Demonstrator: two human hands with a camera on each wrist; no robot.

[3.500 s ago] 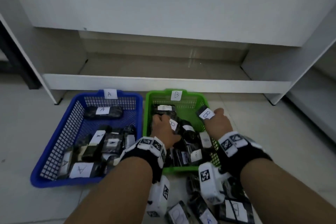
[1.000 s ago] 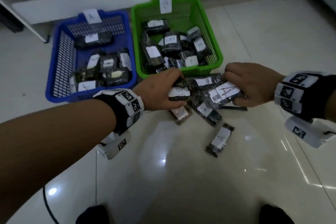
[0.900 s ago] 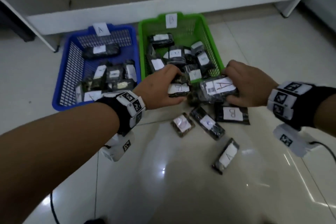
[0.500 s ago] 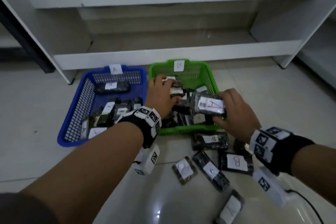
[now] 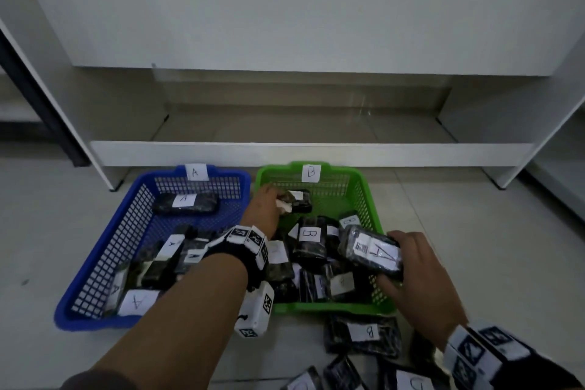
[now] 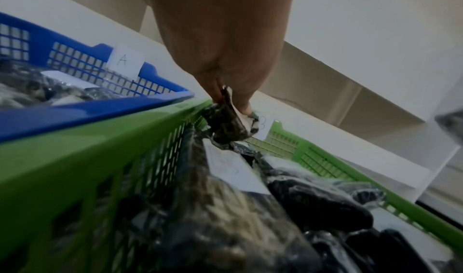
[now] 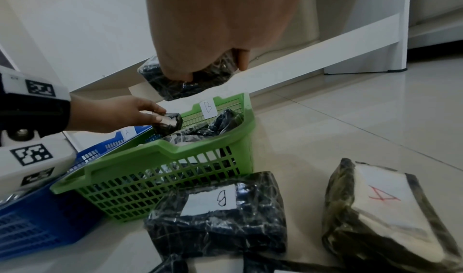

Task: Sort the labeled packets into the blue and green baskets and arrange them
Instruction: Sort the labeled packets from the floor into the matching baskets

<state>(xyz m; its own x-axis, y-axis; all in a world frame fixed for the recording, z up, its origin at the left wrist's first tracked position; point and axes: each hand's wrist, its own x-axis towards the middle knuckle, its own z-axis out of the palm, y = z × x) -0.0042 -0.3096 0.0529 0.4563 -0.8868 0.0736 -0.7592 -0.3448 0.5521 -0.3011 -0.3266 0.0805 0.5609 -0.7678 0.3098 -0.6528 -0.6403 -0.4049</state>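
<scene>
Packets fill both baskets: the blue basket (image 5: 95,266) tagged A sits left, touching the green basket (image 5: 364,196) tagged B. Left hand (image 5: 262,209) pinches a small packet (image 5: 296,201) over the green basket's far end. Right hand (image 5: 421,279) grips an A packet (image 5: 372,252) above its near right corner. More packets, including a B packet (image 5: 364,337), lie on the floor (image 5: 490,247).

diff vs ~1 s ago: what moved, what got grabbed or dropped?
Left hand carried its small packet from the floor pile up into the far end of the green basket, grip still on. Right hand lifted the A-labeled packet off the floor to over the green basket's right side, still gripping. Nothing let go. Blue basket, its contents and the floor packet labeled B stayed.
</scene>
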